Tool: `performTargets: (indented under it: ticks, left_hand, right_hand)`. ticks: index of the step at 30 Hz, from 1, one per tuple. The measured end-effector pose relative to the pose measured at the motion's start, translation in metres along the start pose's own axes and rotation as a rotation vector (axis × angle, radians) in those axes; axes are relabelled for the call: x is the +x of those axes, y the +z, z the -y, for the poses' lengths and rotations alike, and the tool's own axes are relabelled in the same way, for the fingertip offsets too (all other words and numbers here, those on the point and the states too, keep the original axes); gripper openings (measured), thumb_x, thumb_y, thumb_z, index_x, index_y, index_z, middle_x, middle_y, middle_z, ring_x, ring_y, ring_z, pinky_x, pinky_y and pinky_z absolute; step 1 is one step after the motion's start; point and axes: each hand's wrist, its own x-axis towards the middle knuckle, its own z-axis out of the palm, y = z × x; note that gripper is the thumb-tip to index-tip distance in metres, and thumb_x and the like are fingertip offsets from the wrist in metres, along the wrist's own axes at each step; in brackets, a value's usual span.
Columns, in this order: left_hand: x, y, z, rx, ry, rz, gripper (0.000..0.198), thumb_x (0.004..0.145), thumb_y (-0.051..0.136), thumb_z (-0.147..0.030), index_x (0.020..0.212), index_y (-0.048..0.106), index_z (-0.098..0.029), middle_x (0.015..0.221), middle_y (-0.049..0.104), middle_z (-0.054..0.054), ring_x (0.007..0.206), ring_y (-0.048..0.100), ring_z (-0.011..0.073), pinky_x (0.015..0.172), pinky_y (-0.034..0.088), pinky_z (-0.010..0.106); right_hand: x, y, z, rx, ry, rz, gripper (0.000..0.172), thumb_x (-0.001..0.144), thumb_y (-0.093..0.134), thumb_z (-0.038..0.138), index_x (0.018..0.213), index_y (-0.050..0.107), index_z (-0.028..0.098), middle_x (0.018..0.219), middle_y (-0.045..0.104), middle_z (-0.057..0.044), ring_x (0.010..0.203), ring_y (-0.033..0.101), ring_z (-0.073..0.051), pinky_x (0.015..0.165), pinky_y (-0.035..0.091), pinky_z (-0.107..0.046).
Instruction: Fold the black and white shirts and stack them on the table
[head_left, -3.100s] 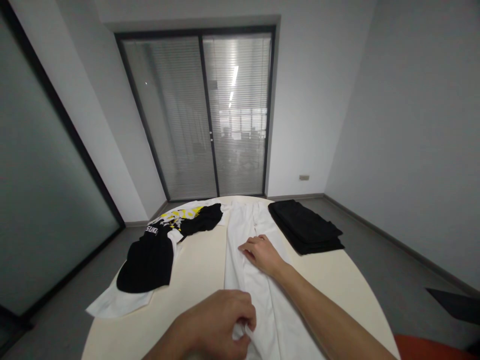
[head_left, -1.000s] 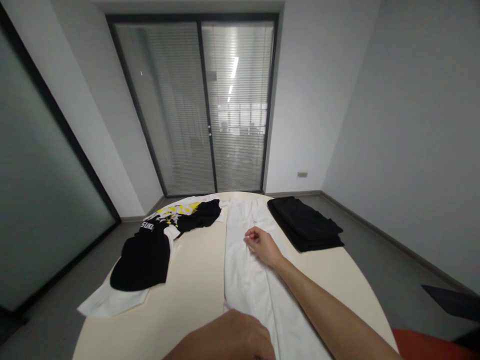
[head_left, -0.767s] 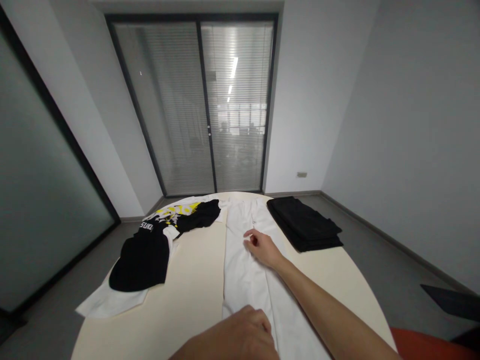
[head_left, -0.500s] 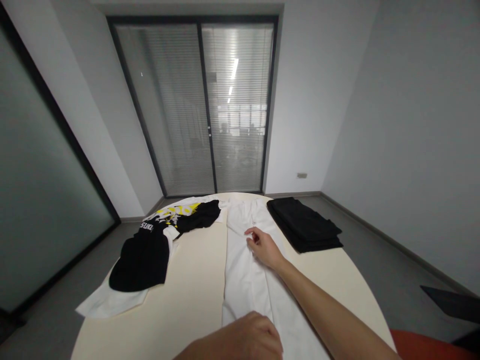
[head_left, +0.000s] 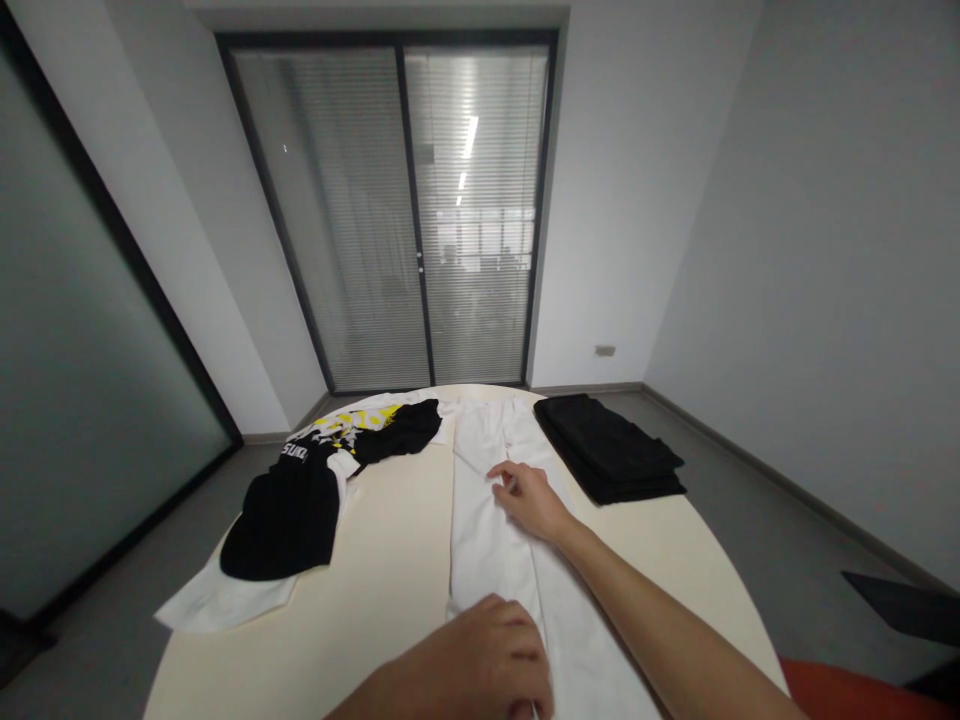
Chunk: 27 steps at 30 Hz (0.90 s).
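A pair of white trousers (head_left: 487, 545) lies lengthwise down the middle of the table, its two legs side by side with a line between them. My left hand (head_left: 491, 660) is closed over the near part, and a bit of white cloth shows at its fingertips. Farther up the trousers is my right hand (head_left: 529, 497), fingers curled and thumb bent in. White cloth shows between its thumb and fingers, which look pinched on the trousers near that middle line. My right forearm crosses above the right side of the cloth.
The round cream table (head_left: 390, 540) also bears a folded black garment (head_left: 607, 450) at right. Black and white clothes (head_left: 289, 525) with a yellow print lie at left. Behind stands a glazed partition with blinds (head_left: 472, 230). A red seat (head_left: 847, 690) shows at lower right.
My left hand has moved slightly up and to the left along the trousers. White cloth now shows within my right hand's fingers; that hand has barely moved.
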Motion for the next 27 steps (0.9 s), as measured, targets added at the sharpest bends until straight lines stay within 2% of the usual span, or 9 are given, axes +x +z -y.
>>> performTargets:
  ticks: [3, 7, 10, 13, 17, 19, 23, 25, 27]
  left_hand:
    - [0.000, 0.000, 0.001, -0.040, 0.019, -0.013, 0.010, 0.098, 0.056, -0.024, 0.092, 0.064, -0.022, 0.106, 0.071, -0.002, 0.109, 0.057, 0.0142, 0.099, 0.037, 0.029]
    - [-0.004, -0.005, -0.003, -0.050, -0.026, -0.048, 0.018, 0.093, 0.059, -0.022, 0.111, 0.062, -0.025, 0.128, 0.063, 0.002, 0.124, 0.050, 0.0188, 0.109, 0.036, 0.035]
    - [-0.011, -0.011, -0.008, -0.051, -0.231, -0.097, 0.048, 0.085, 0.068, -0.027, 0.131, 0.052, -0.026, 0.147, 0.048, 0.008, 0.138, 0.038, 0.0272, 0.117, 0.030, 0.046]
    - [-0.019, -0.014, -0.008, -0.049, -0.467, -0.110, 0.067, 0.088, 0.065, -0.034, 0.147, 0.037, -0.023, 0.160, 0.030, 0.013, 0.147, 0.026, 0.0325, 0.118, 0.029, 0.053]
    - [-0.027, -0.019, 0.014, 0.047, -0.601, -0.248, 0.051, 0.098, 0.044, -0.025, 0.149, 0.038, -0.021, 0.156, 0.039, 0.012, 0.144, 0.034, 0.0264, 0.120, 0.030, 0.050]
    - [-0.033, -0.021, 0.032, 0.077, -0.663, -0.325, 0.046, 0.100, 0.036, -0.021, 0.145, 0.044, -0.019, 0.151, 0.048, 0.011, 0.139, 0.044, 0.0226, 0.118, 0.034, 0.045]
    - [-0.046, -0.020, 0.067, 0.063, -0.715, -0.301, 0.042, 0.103, 0.037, -0.029, 0.142, 0.051, -0.021, 0.150, 0.050, 0.008, 0.140, 0.043, 0.0233, 0.119, 0.030, 0.048]
    - [-0.051, -0.018, 0.076, 0.064, -0.709, -0.254, 0.042, 0.102, 0.041, -0.033, 0.142, 0.051, -0.025, 0.153, 0.047, 0.006, 0.144, 0.036, 0.0249, 0.120, 0.024, 0.052]
    - [-0.053, -0.016, 0.079, 0.078, -0.727, -0.244, 0.042, 0.101, 0.044, -0.035, 0.142, 0.051, -0.027, 0.154, 0.045, 0.004, 0.146, 0.033, 0.0258, 0.121, 0.019, 0.053]
  right_hand:
    - [0.000, -0.001, -0.002, -0.086, -0.005, -0.002, 0.020, 0.087, 0.058, 0.027, 0.103, 0.070, 0.024, 0.073, 0.065, 0.002, 0.076, 0.060, -0.017, 0.089, 0.038, -0.036]
    - [-0.003, -0.005, -0.003, -0.143, -0.018, 0.078, 0.022, 0.087, 0.062, 0.031, 0.107, 0.069, 0.025, 0.076, 0.067, 0.001, 0.086, 0.060, -0.020, 0.090, 0.037, -0.038]
    - [-0.008, -0.010, -0.001, -0.150, -0.068, 0.085, 0.038, 0.087, 0.064, 0.036, 0.123, 0.063, 0.024, 0.102, 0.069, -0.006, 0.102, 0.057, -0.024, 0.092, 0.039, -0.038]
    - [-0.015, -0.015, 0.001, -0.166, -0.089, 0.124, 0.050, 0.088, 0.063, 0.043, 0.133, 0.056, 0.022, 0.121, 0.064, -0.012, 0.114, 0.052, -0.028, 0.097, 0.039, -0.042]
    - [-0.022, -0.027, 0.008, -0.236, -0.140, 0.157, 0.057, 0.083, 0.070, 0.047, 0.132, 0.056, 0.022, 0.129, 0.059, -0.014, 0.121, 0.049, -0.031, 0.100, 0.037, -0.046]
    - [-0.024, -0.035, 0.018, -0.259, -0.144, 0.168, 0.044, 0.079, 0.074, 0.043, 0.116, 0.065, 0.021, 0.117, 0.064, -0.012, 0.111, 0.054, -0.029, 0.095, 0.040, -0.041]
    - [-0.033, -0.044, 0.048, -0.079, -0.270, 0.461, 0.011, 0.082, 0.071, 0.031, 0.090, 0.075, 0.024, 0.086, 0.068, -0.002, 0.081, 0.061, -0.018, 0.078, 0.043, -0.028]
    - [-0.042, -0.041, 0.063, 0.007, -0.389, 0.599, 0.016, 0.082, 0.072, 0.033, 0.095, 0.077, 0.027, 0.088, 0.070, -0.001, 0.086, 0.063, -0.018, 0.083, 0.043, -0.028]
    - [-0.051, -0.034, 0.075, 0.016, -0.474, 0.658, 0.030, 0.078, 0.077, 0.038, 0.107, 0.076, 0.030, 0.099, 0.070, -0.003, 0.096, 0.062, -0.021, 0.089, 0.042, -0.030]
